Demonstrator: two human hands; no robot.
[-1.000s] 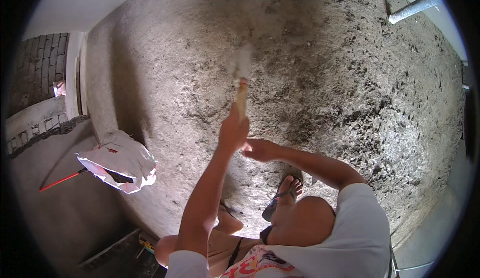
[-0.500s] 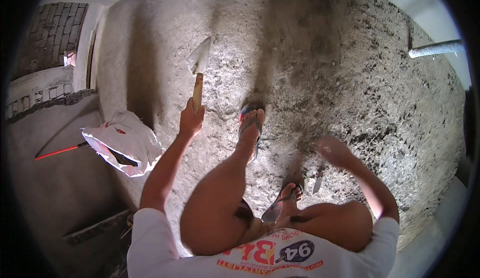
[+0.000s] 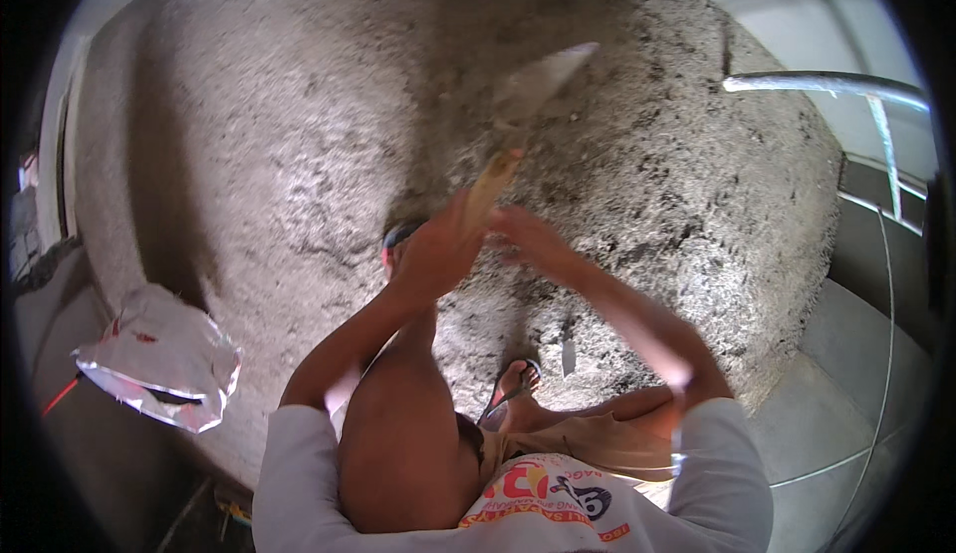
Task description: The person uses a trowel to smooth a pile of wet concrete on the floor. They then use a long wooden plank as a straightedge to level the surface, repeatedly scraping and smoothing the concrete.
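My left hand (image 3: 438, 256) is closed around the wooden handle of a pointed trowel (image 3: 490, 191). Its metal blade points away and to the right, above the rough grey floor surface. Close beside the left hand, near the handle's lower end, is my right hand (image 3: 533, 244). Its fingers are blurred and partly hidden, so I cannot tell whether they touch the handle. A small thin grey blade-like piece (image 3: 569, 356) stands out near my sandalled right foot (image 3: 516, 386).
An open white sack (image 3: 159, 359) stands at the left, with a red rod (image 3: 60, 397) beside it. Rough, pitted material (image 3: 687, 234) spreads ahead and right. A light blue metal pipe frame (image 3: 827, 83) juts in at the upper right; a thin cable (image 3: 889, 334) hangs below.
My left hand has swung right with the trowel, whose blade now tilts right. The right hand has moved left to meet it. The view has shifted toward the right.
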